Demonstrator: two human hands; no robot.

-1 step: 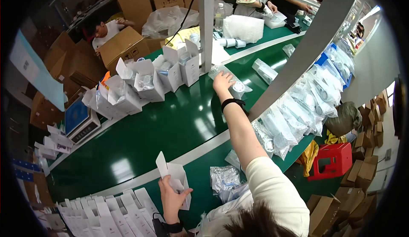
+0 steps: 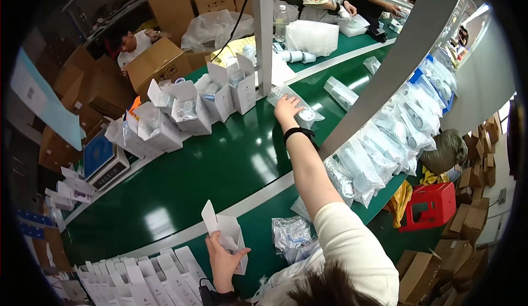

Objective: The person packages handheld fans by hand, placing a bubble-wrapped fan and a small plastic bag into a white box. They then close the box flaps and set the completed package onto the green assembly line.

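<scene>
My left hand (image 2: 224, 259) is closed round an upright white carton (image 2: 231, 232) at the near edge of the green belt. Its top flap stands up, and something small and clear shows inside, too partly hidden to name. My right arm stretches far across the belt. There my right hand (image 2: 288, 109) lies with spread fingers on a clear plastic bag (image 2: 309, 113) that has a white round-ended item in it. A second bagged item (image 2: 341, 92) rests on the belt to the right of it.
Open white cartons (image 2: 192, 113) line the far belt edge; several more (image 2: 148, 278) stand packed at near left. A grey post (image 2: 379, 80) rises beside my right arm. Bagged items (image 2: 379, 146) are piled at right, near a red stool (image 2: 429, 207). Bags of parts (image 2: 294, 233) lie by my body.
</scene>
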